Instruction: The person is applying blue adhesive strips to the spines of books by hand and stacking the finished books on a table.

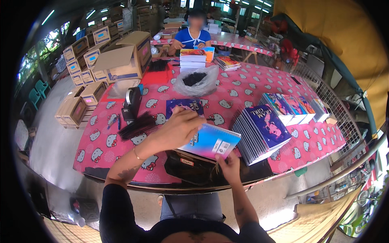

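Everything is placed relative to the pink patterned table (251, 93). A large brown cardboard box with blue printing (123, 56) is seen on its far left corner. A clear crumpled plastic bag holding dark items (196, 81) lies at its far middle. Stacks of small brown cartons with blue-edged labels (83, 60) are seen left of the table, and lower flat brown cartons (77, 107) beside its left edge. A small white rectangular label (221, 145) is found on the blue notebook cover (208, 139) over the near edge.

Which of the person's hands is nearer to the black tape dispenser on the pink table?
Left. The left hand rests on the blue notebook, just right of the tape dispenser. The right hand grips the notebook's near edge, farther right and closer to the body.
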Motion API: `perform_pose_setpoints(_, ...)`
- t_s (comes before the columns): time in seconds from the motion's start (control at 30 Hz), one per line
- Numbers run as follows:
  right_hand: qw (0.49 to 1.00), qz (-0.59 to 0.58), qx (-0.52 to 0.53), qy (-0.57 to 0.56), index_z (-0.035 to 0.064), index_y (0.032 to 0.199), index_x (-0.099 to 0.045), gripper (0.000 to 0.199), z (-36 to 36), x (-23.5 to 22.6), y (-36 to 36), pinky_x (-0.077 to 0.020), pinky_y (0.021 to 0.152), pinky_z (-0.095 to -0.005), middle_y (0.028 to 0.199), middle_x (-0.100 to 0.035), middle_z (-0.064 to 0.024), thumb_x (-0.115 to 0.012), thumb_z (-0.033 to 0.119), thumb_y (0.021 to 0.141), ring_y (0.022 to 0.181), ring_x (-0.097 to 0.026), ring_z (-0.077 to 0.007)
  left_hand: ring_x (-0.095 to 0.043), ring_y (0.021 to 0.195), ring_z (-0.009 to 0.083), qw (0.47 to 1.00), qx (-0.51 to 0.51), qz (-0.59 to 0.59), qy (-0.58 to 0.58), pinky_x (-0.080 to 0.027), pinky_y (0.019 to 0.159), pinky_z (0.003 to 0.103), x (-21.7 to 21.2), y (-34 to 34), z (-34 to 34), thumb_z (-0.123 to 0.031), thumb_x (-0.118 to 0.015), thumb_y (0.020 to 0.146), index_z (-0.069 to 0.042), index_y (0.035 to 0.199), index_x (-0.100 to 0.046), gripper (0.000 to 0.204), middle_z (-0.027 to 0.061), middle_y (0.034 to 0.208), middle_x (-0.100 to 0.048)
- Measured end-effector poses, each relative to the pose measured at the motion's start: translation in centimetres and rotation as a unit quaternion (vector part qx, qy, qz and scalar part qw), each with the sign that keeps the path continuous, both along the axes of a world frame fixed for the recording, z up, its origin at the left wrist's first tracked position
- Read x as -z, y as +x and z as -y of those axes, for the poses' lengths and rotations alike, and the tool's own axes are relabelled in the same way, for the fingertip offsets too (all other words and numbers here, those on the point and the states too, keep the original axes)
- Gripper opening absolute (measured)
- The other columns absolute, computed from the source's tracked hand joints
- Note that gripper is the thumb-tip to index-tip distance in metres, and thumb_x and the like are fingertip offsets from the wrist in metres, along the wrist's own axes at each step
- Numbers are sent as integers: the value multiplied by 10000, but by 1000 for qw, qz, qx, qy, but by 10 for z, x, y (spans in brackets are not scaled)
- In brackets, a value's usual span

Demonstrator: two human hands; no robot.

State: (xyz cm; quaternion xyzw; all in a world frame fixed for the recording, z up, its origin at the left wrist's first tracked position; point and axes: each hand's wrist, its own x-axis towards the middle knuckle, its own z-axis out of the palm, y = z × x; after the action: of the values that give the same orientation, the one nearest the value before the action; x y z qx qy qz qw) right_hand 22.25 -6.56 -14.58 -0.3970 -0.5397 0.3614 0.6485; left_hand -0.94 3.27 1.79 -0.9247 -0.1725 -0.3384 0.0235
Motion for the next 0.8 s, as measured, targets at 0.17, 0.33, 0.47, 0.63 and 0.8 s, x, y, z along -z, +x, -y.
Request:
perform_pose_setpoints(0.17, 999, -32, 14, -6, -38, 1142, -682, 207, 11, 13, -14, -506, 920, -283, 1107, -732, -71, -709, 24, 947, 1002, -643, -111, -588, 843, 235, 1000, 2, -16, -24, -361, 852, 387, -9, -9, 22, -85, -642, 902, -53, 1125, -667, 226, 65, 851, -587)
perform_pose_setpoints(0.33, 997, 15, 81, 5, -46, 1136, -677, 202, 22, 8, -17, -514, 873, -267, 1049, -736, -60, -705, 12, 944, 945, -635, -87, -590, 841, 211, 1000, 16, -5, -5, -359, 841, 385, -9, -7, 30, -91, -647, 894, -62, 1121, -671, 230, 45, 830, -583)
perform_pose_setpoints(0.47, 997, 16, 75, -9, -63, 1197, -633, 244, 32, 18, -12, -480, 943, -262, 1157, -687, -87, -667, -26, 958, 1049, -624, -118, -587, 835, 203, 1000, 27, -6, 11, -364, 828, 384, -8, -1, 31, -108, -656, 887, -73, 1114, -673, 231, 38, 821, -574)
perform_pose_setpoints(0.63, 995, 44, 92, -15, -34, 1090, -694, 190, 25, 24, -19, -473, 935, -286, 1083, -717, -61, -737, 57, 929, 1029, -623, -125, -588, 825, 202, 999, 17, -42, 13, -367, 825, 378, -20, 0, 36, -129, -664, 879, -84, 1102, -675, 228, 32, 820, -568)
perform_pose_setpoints(0.8, 999, 32, 8, -12, -45, 1285, -585, 383, 24, 21, -26, -447, 999, -308, 1205, -646, -100, -715, 86, 949, 1132, -587, -159, -610, 922, 216, 997, -32, -63, 6, -374, 913, 422, 24, -22, 36, -158, -660, 895, -103, 1153, -675, 264, 46, 907, -601)
